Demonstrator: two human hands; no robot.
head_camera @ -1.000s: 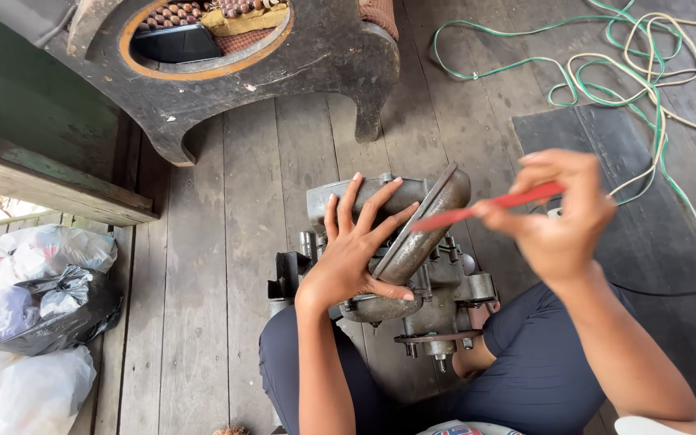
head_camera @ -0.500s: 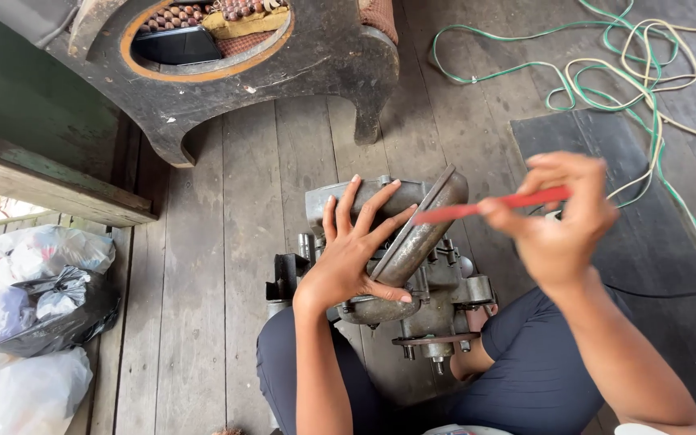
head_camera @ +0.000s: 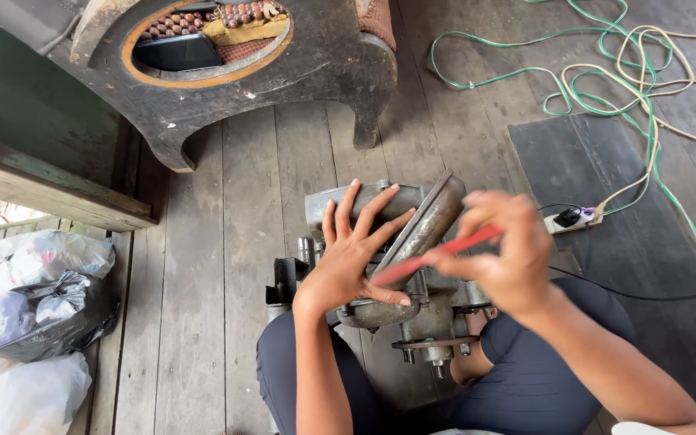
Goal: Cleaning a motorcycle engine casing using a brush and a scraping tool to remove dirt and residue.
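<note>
— So, what sits at the centre of the frame?

— A grey metal machine part (head_camera: pixel 412 266), greasy and worn, standing on the floor between the person's knees, low in the middle. A round dished cover tilts across its top, and bolts and brackets stick out underneath.

— And the hands?

— The left hand (head_camera: pixel 352 258) lies flat on the housing with its fingers spread wide; it presses rather than clasps. The right hand (head_camera: pixel 509 254) is blurred, its fingers pinched shut around a thin red tool (head_camera: pixel 437 254), whose tip points left, to the rim of the cover.

— What is it all resting on?

— A floor of weathered grey planks (head_camera: pixel 227 242). A dark mat (head_camera: pixel 606 177) lies at the right, with a white power strip (head_camera: pixel 569 219) on it and green and cream cables (head_camera: pixel 606 56) looping across the upper right. A dark carved wooden seat (head_camera: pixel 316 64) with a round opening fills the upper left, and plastic bags (head_camera: pixel 34 298) pile up at the lower left.

— Anything different from half a second ago?

— The right hand has dropped a little and come closer to the cover, so the red tool now slopes down across it. The left hand has kept its place.
</note>
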